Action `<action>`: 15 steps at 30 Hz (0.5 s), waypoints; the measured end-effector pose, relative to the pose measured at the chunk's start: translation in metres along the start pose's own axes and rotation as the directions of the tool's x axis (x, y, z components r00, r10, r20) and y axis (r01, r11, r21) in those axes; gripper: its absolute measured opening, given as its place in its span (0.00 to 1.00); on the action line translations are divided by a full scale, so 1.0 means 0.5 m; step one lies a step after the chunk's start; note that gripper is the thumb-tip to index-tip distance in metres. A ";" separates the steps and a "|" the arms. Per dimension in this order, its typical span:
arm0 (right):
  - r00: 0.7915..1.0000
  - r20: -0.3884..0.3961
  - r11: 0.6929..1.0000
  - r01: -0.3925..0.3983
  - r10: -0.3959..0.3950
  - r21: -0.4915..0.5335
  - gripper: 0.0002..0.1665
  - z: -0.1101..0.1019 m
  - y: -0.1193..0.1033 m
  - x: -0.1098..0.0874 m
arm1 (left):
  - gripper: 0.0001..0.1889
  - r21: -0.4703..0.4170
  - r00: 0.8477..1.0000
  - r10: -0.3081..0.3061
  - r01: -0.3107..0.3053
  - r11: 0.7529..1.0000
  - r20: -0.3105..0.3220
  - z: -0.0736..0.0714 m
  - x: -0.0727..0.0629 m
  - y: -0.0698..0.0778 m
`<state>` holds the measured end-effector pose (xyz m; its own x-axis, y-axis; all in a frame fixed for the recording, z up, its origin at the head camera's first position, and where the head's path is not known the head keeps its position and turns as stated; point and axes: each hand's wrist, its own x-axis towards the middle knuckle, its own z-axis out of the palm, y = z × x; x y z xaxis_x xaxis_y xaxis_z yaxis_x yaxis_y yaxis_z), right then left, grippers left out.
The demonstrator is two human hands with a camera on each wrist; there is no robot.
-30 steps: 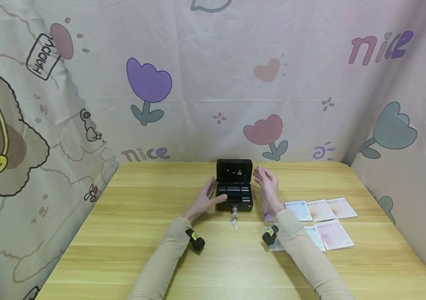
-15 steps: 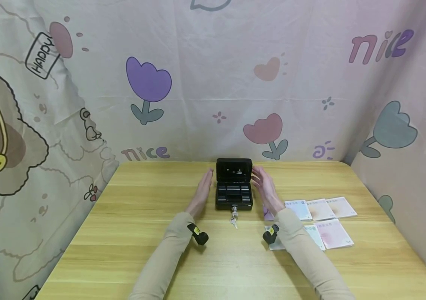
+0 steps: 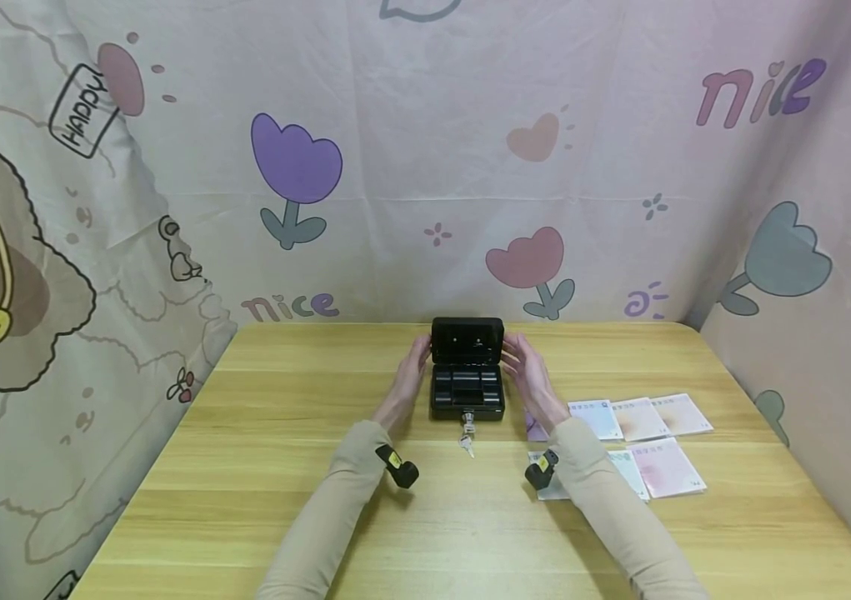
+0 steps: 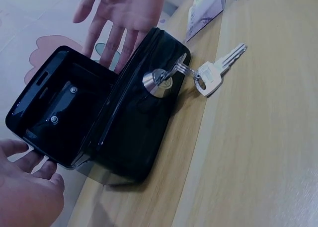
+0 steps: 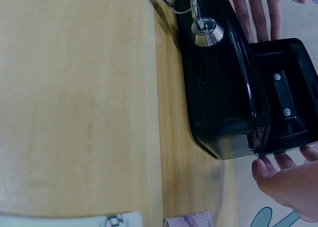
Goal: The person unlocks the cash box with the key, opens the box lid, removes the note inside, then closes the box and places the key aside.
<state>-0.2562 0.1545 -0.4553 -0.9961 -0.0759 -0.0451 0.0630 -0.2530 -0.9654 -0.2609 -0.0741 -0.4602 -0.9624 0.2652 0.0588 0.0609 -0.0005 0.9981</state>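
A black cash box (image 3: pixel 436 410) stands on the table with its lid (image 3: pixel 468 340) raised and a compartment tray (image 3: pixel 468 384) inside. A key sits in its front lock (image 4: pixel 158 83), and a second key (image 4: pixel 218 70) hangs from the ring. My left hand (image 3: pixel 404 383) is at the left side of the lid, fingertips right at its edge in the left wrist view. On the other side, my right hand (image 3: pixel 533 379) has its fingers extended at the lid's right edge, partly behind it. Neither hand's fingers wrap round the box.
Stacks of banknote-like paper lie in two rows to the right, among them a pink stack (image 3: pixel 667 467) and a blue stack (image 3: pixel 594 419). My right forearm covers some of them. A patterned cloth (image 3: pixel 395 167) hangs behind the wooden table (image 3: pixel 267 500).
My left hand has moved from over the tray's left front to beside the raised lid, then closer to its edge. The right hand has shifted slightly toward the lid. The box stays put.
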 end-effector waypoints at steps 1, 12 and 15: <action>1.000 -0.006 1.000 -0.003 0.003 0.001 0.38 0.000 -0.001 -0.001 | 0.38 0.001 1.000 0.001 -0.001 1.000 0.001 0.000 -0.001 0.001; 0.997 -0.076 1.000 0.001 -0.002 -0.019 0.38 0.003 -0.005 -0.011 | 0.36 -0.062 0.990 0.027 -0.036 0.997 -0.137 0.003 -0.005 0.004; 0.996 -0.089 0.999 -0.007 0.004 -0.039 0.37 0.002 -0.003 -0.010 | 0.28 -0.051 0.975 0.034 -0.046 0.998 -0.219 0.005 -0.004 0.002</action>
<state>-0.2514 0.1541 -0.4532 -0.9974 0.0093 -0.0715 0.0678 -0.2144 -0.9744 -0.2584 -0.0722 -0.4592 -0.9944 0.0479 0.0942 0.0912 -0.0615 0.9939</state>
